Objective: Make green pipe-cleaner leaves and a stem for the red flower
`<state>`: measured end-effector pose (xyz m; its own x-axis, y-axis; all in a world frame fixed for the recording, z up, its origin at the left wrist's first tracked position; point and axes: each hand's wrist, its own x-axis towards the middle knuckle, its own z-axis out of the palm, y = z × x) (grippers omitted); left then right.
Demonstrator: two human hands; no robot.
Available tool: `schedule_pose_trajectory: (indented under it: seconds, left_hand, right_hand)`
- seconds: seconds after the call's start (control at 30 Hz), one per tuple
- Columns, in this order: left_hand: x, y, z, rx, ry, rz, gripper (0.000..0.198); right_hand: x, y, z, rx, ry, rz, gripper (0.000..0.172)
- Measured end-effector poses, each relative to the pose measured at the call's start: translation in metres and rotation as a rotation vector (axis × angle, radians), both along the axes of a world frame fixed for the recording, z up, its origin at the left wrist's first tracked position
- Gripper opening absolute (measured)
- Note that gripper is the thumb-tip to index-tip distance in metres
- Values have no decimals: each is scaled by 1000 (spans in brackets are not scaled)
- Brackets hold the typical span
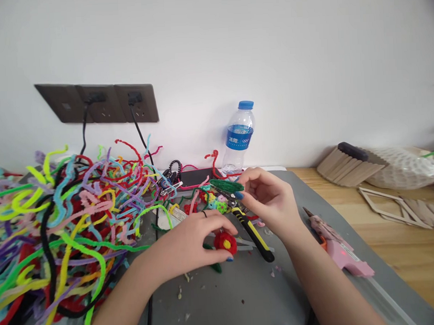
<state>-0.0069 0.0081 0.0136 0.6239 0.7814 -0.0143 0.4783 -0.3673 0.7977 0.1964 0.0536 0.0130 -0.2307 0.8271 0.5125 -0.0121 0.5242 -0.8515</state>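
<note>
My left hand [197, 242] is closed around a small red flower with a yellow centre [226, 243], low over the grey mat [209, 306]. Green leaf-like pieces show beneath that hand. Higher and to the right, my right hand [269, 198] pinches a dark green fuzzy leaf [225, 185] between thumb and fingertips, its tip pointing left. Pliers with yellow and black handles [254, 235] lie on the mat between my hands. Behind them sit small colourful fuzzy pieces [217, 203].
A tangled heap of coloured pipe cleaners [79, 221] covers the left side. At the back stand a water bottle [239, 137] and a phone [196, 178] lies flat. To the right are a pink glue gun [347, 257] and wooden sticks [350, 166].
</note>
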Motion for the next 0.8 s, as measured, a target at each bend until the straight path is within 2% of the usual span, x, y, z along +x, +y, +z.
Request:
schedule_pose_trajectory:
  seconds: [0.1, 0.2, 0.3, 0.4, 0.6, 0.8]
  left_hand:
    - [-9, 2, 10, -6, -21, 33, 22]
    - [-12, 1, 15, -85, -6, 1, 20]
    - [-11, 1, 13, -155, 16, -70, 21]
    - [-9, 1, 9, -145, 82, -115, 23]
    - [-9, 1, 6, -190, 134, -101, 29]
    - [-8, 1, 7, -166, 162, -135, 26]
  right_hand:
    - [-1, 0, 1, -6, 7, -2, 15]
    - [-1, -1, 1, -13, 8, -7, 14]
    - [0, -1, 1, -22, 6, -8, 14]
    - [0, -1, 1, -25, 3, -8, 13]
    - [-1, -1, 1, -30, -1, -12, 12]
    - [0, -1, 2, -43, -1, -13, 10]
